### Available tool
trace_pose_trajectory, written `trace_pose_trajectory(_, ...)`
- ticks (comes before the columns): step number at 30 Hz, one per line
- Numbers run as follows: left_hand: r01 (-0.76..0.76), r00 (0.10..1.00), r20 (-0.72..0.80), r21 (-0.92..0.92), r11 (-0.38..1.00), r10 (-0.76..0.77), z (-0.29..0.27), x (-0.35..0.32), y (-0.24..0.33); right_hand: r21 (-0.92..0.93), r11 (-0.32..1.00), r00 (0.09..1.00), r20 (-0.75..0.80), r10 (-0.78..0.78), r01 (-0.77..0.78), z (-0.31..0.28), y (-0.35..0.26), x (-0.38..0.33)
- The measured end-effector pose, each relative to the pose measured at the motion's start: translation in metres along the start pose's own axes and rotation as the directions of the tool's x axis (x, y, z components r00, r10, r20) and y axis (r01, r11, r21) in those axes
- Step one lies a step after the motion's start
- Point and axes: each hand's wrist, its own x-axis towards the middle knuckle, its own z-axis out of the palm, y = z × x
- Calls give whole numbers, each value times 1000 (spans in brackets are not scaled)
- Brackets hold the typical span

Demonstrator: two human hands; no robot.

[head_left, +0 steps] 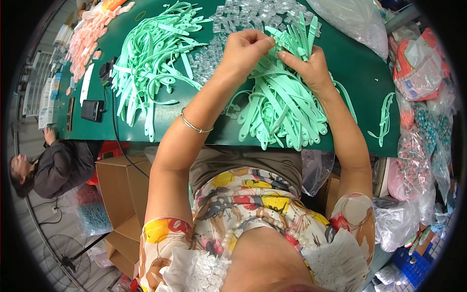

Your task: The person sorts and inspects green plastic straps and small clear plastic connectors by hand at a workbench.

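Note:
My left hand (244,54) is closed in a pinch beside the upper end of a heap of mint green rubbery straps (282,104). What its fingertips pinch is too hidden to make out. To its right, my right hand (311,70) is closed around several of these straps, their ridged ends (306,36) sticking up past the fingers and thumb. The heap lies under and between both hands, close to the table's near edge. Clear plastic pieces (206,63) lie scattered behind and left of my left hand.
A second heap of mint straps (146,63) lies left on the green table (180,114), with peach-coloured pieces (87,41) beyond. A black box (92,110) has a cable running off the edge. Loose straps (384,119) lie right. A person (63,165) sits far left, near a cardboard box (121,190).

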Motion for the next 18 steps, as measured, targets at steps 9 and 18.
trace_pose_trajectory(9, -4, 999, -40, -9, 1000, 4, -19, 4, -8, 85, 994, 998, 3, 64, -64, -2, 0, 1)
trace_pose_trajectory(18, 2, 999, -54, 209, 978, 9, -33, 14, -18, 201, 976, 993, -65, 99, -85, -2, 1, 1)
